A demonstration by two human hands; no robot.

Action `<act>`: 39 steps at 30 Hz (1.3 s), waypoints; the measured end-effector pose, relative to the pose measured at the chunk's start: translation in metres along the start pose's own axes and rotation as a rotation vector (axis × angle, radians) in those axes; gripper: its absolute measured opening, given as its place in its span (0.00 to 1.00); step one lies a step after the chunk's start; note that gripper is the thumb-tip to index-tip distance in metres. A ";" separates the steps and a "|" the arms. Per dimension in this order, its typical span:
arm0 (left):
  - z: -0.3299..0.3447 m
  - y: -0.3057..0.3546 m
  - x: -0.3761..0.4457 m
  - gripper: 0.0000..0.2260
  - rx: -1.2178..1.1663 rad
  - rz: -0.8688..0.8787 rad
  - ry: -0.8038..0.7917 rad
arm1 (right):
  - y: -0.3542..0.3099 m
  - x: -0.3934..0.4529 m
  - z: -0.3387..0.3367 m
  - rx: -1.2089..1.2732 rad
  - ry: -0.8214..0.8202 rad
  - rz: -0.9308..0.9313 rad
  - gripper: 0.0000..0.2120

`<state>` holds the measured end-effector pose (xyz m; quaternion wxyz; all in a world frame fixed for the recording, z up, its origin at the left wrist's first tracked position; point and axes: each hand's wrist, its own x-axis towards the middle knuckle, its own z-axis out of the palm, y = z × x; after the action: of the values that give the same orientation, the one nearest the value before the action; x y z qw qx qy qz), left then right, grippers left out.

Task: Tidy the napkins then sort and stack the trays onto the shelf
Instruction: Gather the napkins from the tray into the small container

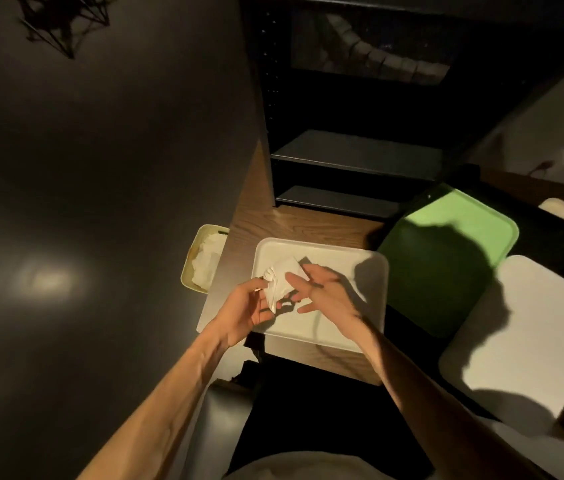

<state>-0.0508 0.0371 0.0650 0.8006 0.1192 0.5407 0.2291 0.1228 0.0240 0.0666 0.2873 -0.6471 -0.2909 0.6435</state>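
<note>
A white tray point(349, 261) lies on the wooden table in front of me. Above it my left hand point(249, 311) pinches a crumpled white napkin point(282, 277). Over the same tray my right hand point(322, 292) touches the napkin's right side with its fingers spread. To the right lies a green tray point(446, 258), tilted, and past it a second white tray point(530, 327). A dark shelf unit point(353, 154) with two bare boards stands behind the table.
A pale bin point(193, 265) holding white napkins sits on the floor left of the table. The wooden table's left edge point(249, 202) runs beside the dark floor. Another pale surface and a dim object lie far right.
</note>
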 end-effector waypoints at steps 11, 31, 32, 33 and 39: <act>-0.182 0.057 0.010 0.11 -0.110 0.249 0.626 | -0.050 0.131 0.185 -0.415 -0.089 -0.102 0.16; -0.402 -0.008 0.239 0.10 -0.350 0.124 0.702 | 0.172 0.465 0.365 -1.052 0.041 0.003 0.17; -0.405 -0.013 0.243 0.11 -0.358 0.118 0.708 | 0.178 0.470 0.366 -1.052 0.051 0.004 0.15; -0.407 -0.018 0.247 0.11 -0.366 0.111 0.713 | 0.183 0.475 0.367 -1.044 0.058 0.009 0.14; -0.411 -0.030 0.248 0.09 -0.354 0.086 0.685 | 0.200 0.489 0.360 -0.997 -0.037 0.101 0.14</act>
<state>-0.3455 0.1105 -0.3082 0.5716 -0.0816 0.7233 0.3787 -0.2341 0.2548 -0.4109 -0.0938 -0.7073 -0.5366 0.4506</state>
